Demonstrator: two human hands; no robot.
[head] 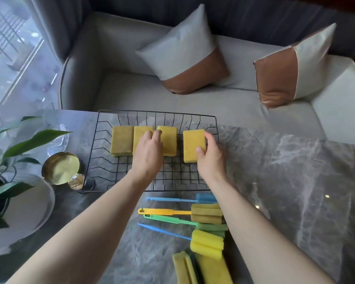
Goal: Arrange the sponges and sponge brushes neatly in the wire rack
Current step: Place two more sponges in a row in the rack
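Black wire rack (94, 160) on a grey marble table (295, 181), four yellow sponges in a row along its far half. Leftmost sponge (121, 140) untouched. Left hand (148, 152) lies palm down over the second sponge (139, 133), fingers pressed together, tips touching the third sponge (169, 143). Right hand (210, 158) pinches the fourth sponge (193, 145), thumb on near edge, fingers on right side. Sponge brushes (205, 216) and spare sponges (211, 269) on the table near the rack.

rack (103, 152): on worktop (295, 171), 12 o'clock
sponges (121, 143): in rack, far row
brushes (206, 216): 6 o'clock of rack
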